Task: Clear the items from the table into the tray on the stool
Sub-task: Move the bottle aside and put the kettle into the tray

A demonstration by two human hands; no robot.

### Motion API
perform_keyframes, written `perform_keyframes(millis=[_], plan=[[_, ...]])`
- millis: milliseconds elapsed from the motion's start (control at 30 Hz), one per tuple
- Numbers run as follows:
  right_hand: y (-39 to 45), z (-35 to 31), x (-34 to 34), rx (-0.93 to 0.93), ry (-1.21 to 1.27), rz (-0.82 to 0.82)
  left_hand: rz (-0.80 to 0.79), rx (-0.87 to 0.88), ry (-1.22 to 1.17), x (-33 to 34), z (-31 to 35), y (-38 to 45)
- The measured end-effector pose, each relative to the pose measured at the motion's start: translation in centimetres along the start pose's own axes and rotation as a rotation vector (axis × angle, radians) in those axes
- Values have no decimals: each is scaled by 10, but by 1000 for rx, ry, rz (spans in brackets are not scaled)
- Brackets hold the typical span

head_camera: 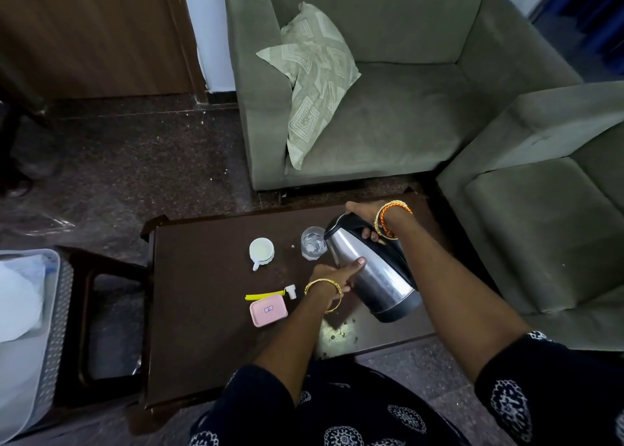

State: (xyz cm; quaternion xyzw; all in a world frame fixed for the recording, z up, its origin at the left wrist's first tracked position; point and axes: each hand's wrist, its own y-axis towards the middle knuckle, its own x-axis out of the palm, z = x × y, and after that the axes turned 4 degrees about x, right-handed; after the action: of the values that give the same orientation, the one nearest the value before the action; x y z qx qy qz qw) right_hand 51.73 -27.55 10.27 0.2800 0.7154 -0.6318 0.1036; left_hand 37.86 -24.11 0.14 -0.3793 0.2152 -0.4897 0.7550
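A steel kettle (374,276) with a black lid and handle is tilted above the dark wooden table (202,327). My right hand (363,221) grips its black handle from above. My left hand (337,273) presses against the steel body, thumb across it. Just left of the kettle's top stands a clear drinking glass (312,243). A white cup (261,251) sits further left. Nearer me lie a pink box (268,310) and a yellow-handled tool with a white head (270,294). The grey tray (50,327) stands at the far left on a dark stool (98,270).
A green armchair (388,114) with a patterned cushion (314,77) stands beyond the table. A second green armchair (547,229) closes the right side. White cloth or bags (20,297) lie in the tray. Dark speckled floor lies to the left.
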Motion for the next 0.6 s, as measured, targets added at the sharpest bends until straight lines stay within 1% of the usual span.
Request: perform_keyframes(millis=[267,400,600], plan=[[-7,-7,-7,27,-52,-34,-57,-22,-75,6,7,-2],[-3,-10,-8,34,-105,-24,-69,-37,-98,8,10,-2],[2,-9,-13,40,-80,-21,-79,-36,-119,9,15,-2]])
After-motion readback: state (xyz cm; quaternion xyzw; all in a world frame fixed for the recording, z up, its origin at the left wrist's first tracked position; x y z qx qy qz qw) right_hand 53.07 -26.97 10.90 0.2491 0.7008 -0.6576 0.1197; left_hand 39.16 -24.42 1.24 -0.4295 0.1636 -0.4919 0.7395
